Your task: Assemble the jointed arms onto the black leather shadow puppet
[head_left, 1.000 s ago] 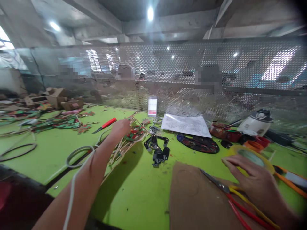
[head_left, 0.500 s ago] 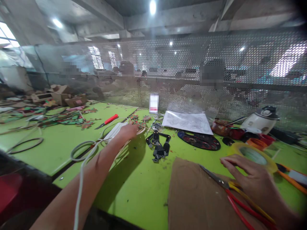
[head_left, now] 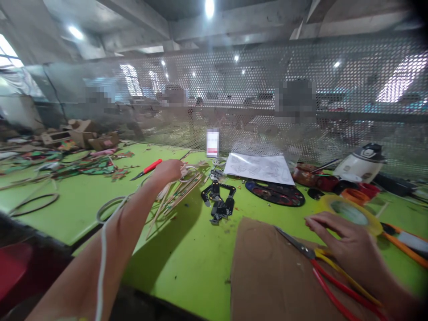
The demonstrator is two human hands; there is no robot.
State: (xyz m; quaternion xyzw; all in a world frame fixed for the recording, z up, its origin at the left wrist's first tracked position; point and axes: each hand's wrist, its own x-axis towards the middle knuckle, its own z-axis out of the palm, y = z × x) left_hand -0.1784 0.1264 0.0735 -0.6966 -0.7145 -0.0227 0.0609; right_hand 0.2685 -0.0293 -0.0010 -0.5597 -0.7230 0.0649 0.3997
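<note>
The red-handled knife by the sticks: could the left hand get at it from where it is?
Probably yes. The left hand rests on the stick bundle, and the red-handled knife lies just beside it on bare green table, nothing between them.

Bright ceiling lamps [head_left: 209,8] at the top centre flare with streaked glare, and daylight blows out the window at the upper left. The green table [head_left: 187,249] is evenly lit; a soft shadow lies under the outstretched left arm. Motion blur smears the edges, corners darken, and the perforated screen [head_left: 301,102] looks hazy.
</note>
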